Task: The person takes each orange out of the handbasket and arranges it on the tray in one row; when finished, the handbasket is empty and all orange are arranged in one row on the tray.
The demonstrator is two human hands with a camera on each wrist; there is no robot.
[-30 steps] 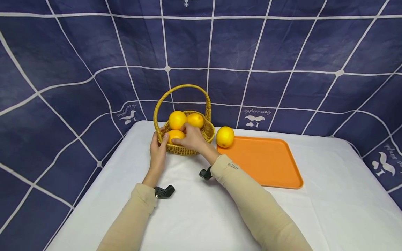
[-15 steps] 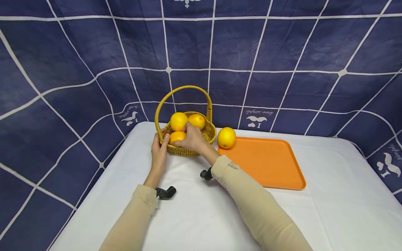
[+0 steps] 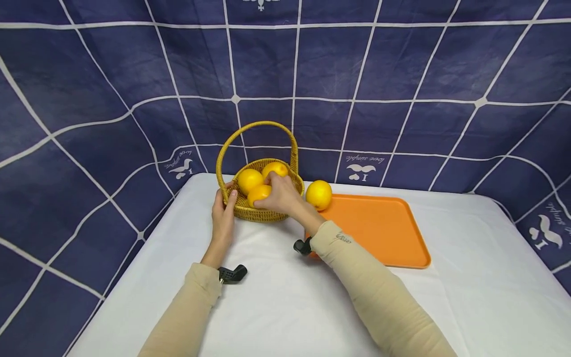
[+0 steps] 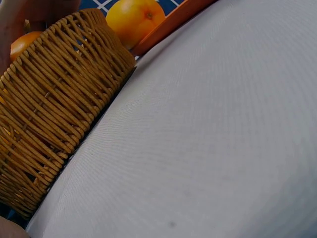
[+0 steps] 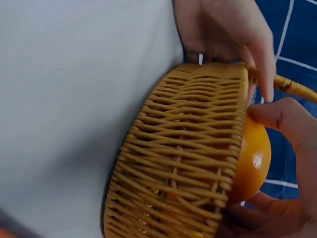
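A wicker basket (image 3: pixel 263 215) with a tall arched handle holds three oranges. My left hand (image 3: pixel 222 218) grips its left side near the handle's base, thumb over the rim. My right hand (image 3: pixel 283 194) reaches inside from the right and grips the front orange (image 3: pixel 257 195) between thumb and fingers. Behind it lie a left orange (image 3: pixel 250 180) and a back orange (image 3: pixel 275 169). In the right wrist view the gripped orange (image 5: pixel 255 161) rises above the rim, the right thumb on its upper side. The left wrist view shows mostly the basket's woven wall (image 4: pixel 64 94).
An orange tray (image 3: pixel 370 230) lies right of the basket on the white-clothed table (image 3: pixel 267 307). One more orange (image 3: pixel 318 195) rests at the tray's back left corner. A blue gridded cloth (image 3: pixel 330 64) hangs behind.
The right hand has shifted the front orange rightward within the basket. The left orange has settled lower and forward, toward the front one. The left hand stays on the basket.
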